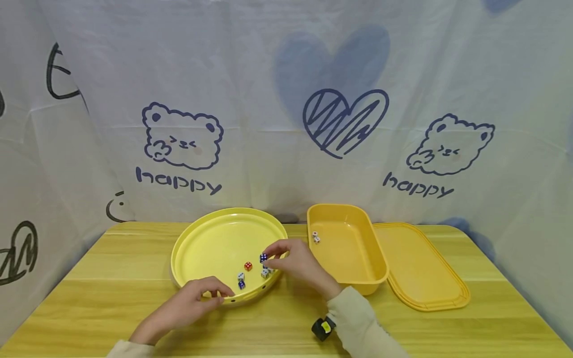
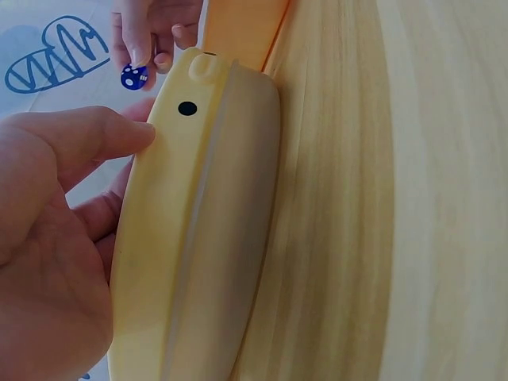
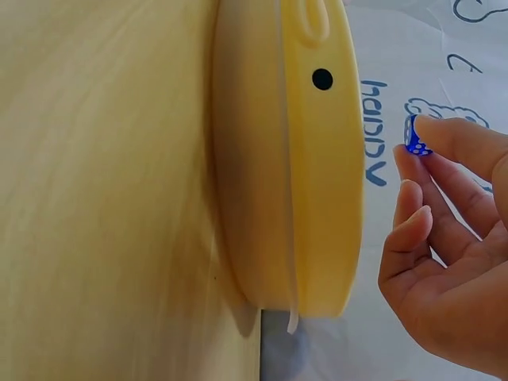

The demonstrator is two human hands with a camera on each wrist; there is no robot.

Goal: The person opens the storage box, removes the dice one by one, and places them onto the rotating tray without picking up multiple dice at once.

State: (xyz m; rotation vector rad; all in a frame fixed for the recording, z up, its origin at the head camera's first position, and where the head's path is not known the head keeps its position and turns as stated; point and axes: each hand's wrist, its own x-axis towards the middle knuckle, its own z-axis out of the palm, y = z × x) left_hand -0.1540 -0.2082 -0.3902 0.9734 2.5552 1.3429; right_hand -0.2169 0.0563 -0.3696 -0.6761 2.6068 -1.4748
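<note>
My right hand [image 1: 297, 263] pinches a blue die [image 3: 414, 136] between thumb and fingertips, above the right side of a round yellow tray [image 1: 201, 248]. At the tray's near rim, my left hand [image 1: 197, 298] grips the wall, with the thumb outside and fingers behind it in the left wrist view. Inside the tray lie a red die [image 1: 248, 266], a white die [image 1: 240, 276] touching a second blue die [image 1: 241, 285], and more white dice [image 1: 265, 273] beneath my right hand, partly hidden by it.
Right of the tray stands an orange-yellow box [image 1: 344, 248] with small white dice [image 1: 316, 237] at its left side. Its matching flat lid [image 1: 423, 268] lies on the wooden table [image 1: 89, 303] beyond it. A printed cloth [image 1: 259, 74] hangs behind the table.
</note>
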